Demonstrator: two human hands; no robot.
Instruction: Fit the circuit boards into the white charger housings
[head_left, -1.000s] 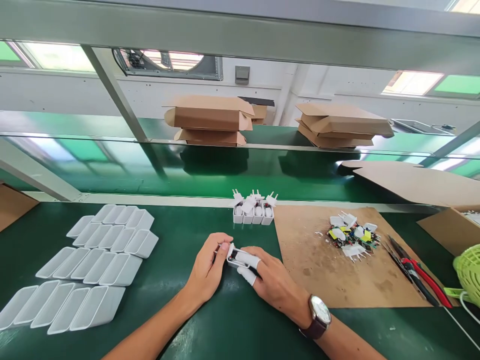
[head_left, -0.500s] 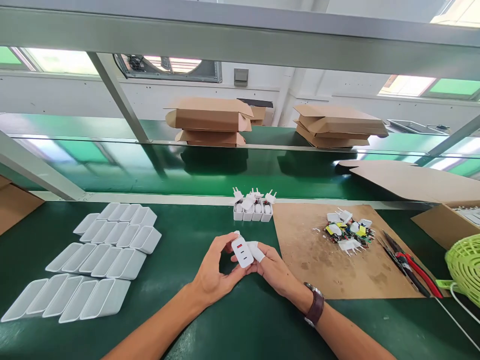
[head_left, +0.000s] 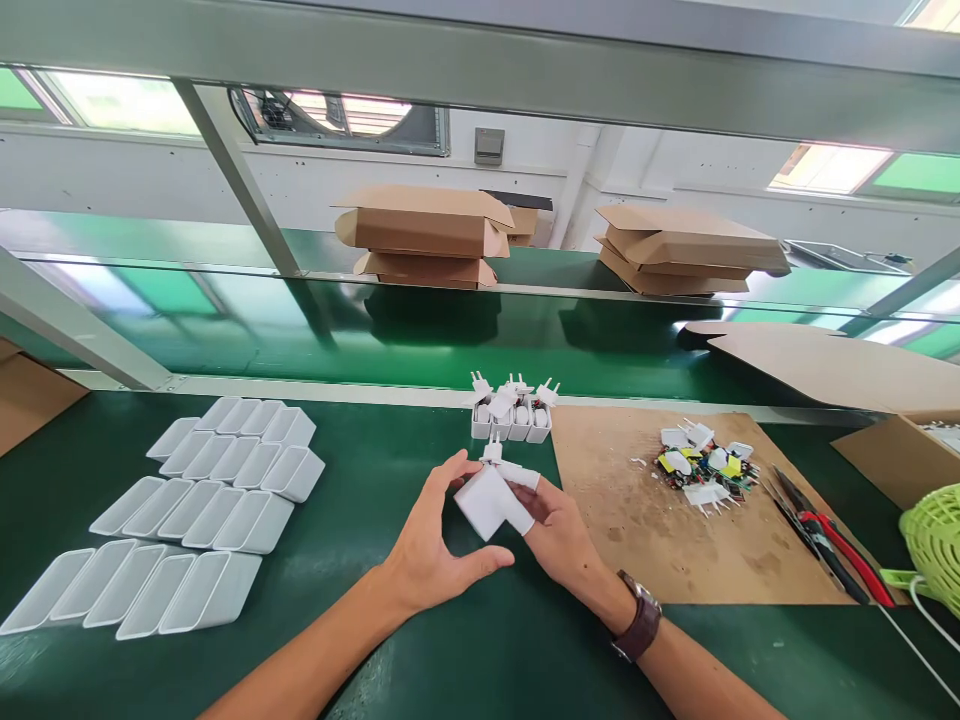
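Between my hands, just above the green bench, is a white charger [head_left: 481,503] with a plain face towards me and a pronged plug part [head_left: 492,450] at its top end. My right hand [head_left: 564,535], thumb and index finger wrapped in white covers, grips it from the right. My left hand [head_left: 427,545] supports its upper left side with the fingers, the thumb stretched away below it; some fingertips are hidden. Close behind stands a row of white charger cases [head_left: 512,428] with plug parts on top and components inside. Empty white housings [head_left: 202,515] lie in rows to the left.
On the brown cardboard sheet [head_left: 622,540] lie a pile of circuit boards and plug parts [head_left: 705,465], and red-and-black pliers [head_left: 832,545] beside tweezers [head_left: 799,530]. A green basket [head_left: 934,540] and an open carton [head_left: 892,455] stand at right. Flat cartons [head_left: 427,230] rest on the shelf.
The charger has been turned: its face with the port slots no longer shows, and the plug part now sticks up. My left thumb has come off it. The view has shifted slightly.
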